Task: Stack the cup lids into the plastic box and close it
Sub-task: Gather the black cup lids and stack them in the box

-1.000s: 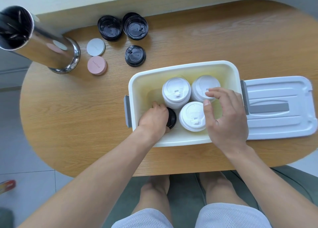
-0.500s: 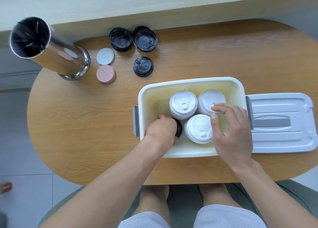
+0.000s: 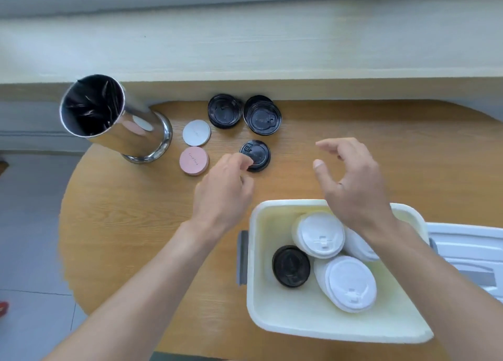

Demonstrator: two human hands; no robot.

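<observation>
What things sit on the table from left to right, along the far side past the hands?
Shiny metal cylinder → pink round coaster and white round coaster → left black lid stack → right black lid stack.

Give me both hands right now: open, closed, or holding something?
Left hand: fingers reaching the near black lid on the table; whether they grip it cannot be told.
Right hand: open, fingers loosely curved, holding nothing.
</observation>
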